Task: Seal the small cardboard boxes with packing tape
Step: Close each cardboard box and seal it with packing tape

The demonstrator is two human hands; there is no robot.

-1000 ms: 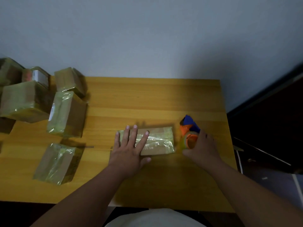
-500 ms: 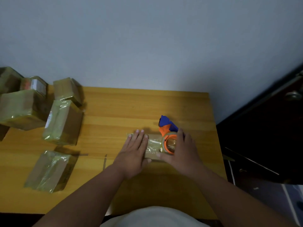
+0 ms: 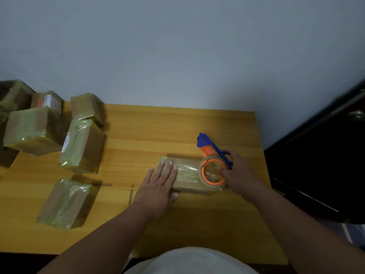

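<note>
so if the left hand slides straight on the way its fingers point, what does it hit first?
Nothing close, seemingly: the left hand lies flat on the taped cardboard box, fingers aimed toward the wall; beyond lies bare wooden table.

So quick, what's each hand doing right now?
Left hand: open, flat on the small box.
Right hand: holding the tape dispenser.

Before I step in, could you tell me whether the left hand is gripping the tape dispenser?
No, the left hand presses flat on the box.

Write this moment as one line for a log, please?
left hand: flat on box | right hand: grips tape dispenser on box's right end | step: taping
</note>
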